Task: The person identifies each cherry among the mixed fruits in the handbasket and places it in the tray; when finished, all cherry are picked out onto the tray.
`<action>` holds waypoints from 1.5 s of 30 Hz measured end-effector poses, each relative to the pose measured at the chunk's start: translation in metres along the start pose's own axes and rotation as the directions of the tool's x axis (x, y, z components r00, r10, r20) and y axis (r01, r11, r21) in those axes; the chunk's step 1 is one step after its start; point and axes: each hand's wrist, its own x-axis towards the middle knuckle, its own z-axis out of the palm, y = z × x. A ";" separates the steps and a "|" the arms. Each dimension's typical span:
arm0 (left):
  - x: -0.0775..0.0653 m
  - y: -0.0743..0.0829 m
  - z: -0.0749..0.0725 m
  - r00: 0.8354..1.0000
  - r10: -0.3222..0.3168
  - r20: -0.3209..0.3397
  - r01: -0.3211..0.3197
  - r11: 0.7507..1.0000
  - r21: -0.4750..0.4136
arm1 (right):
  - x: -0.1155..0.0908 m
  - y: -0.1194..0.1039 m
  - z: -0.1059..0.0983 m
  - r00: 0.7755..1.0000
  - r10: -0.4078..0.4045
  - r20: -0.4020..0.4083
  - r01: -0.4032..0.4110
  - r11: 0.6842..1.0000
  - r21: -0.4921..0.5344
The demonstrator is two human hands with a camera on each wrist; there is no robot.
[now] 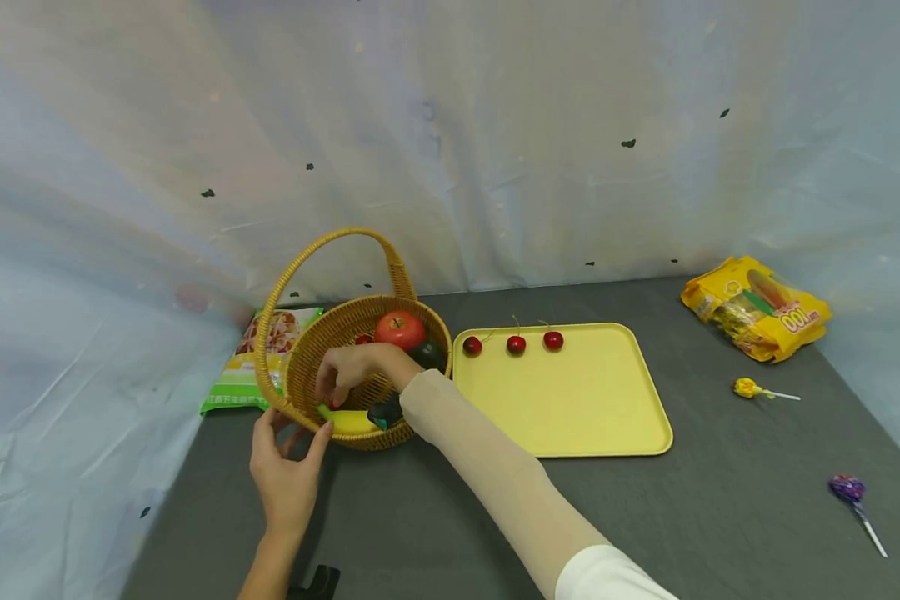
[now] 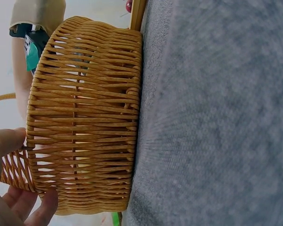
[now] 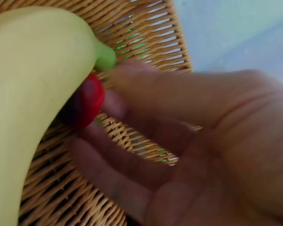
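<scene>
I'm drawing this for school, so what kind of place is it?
Probably an indoor table set up for practice or filming, though I can't be sure. A pale sheet screens off the grey table, and a basket and yellow tray are laid out on it.

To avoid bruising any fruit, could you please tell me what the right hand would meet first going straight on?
Most likely the round, glossy red cherry beside the curved yellow banana; whether the right hand touches the cherry is unclear.
</scene>
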 end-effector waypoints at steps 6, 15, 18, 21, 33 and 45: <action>-0.001 0.001 0.001 1.000 0.007 -0.001 -0.007 1.000 0.003 | -0.004 0.003 0.001 0.997 0.072 0.022 -0.072 0.997 -0.039; -0.001 0.003 0.002 1.000 0.006 0.003 -0.006 1.000 -0.008 | -0.007 0.006 0.001 0.991 0.114 0.070 -0.114 0.993 -0.008; -0.001 0.003 0.003 1.000 0.007 0.007 -0.007 1.000 -0.012 | -0.008 0.008 0.001 0.989 0.121 0.087 -0.121 0.993 -0.001; -0.001 0.003 0.004 1.000 0.011 0.006 -0.011 1.000 -0.017 | -0.008 0.011 0.000 0.991 0.112 0.071 -0.114 0.993 0.025; -0.003 -0.029 0.003 0.999 -0.043 -0.001 0.043 0.999 0.004 | -0.037 0.003 -0.031 0.988 -0.155 -0.013 0.154 0.957 0.246; -0.002 -0.033 0.001 0.999 -0.051 0.003 0.051 0.999 0.019 | -0.063 0.001 -0.029 0.975 -0.042 0.218 -0.006 0.977 0.214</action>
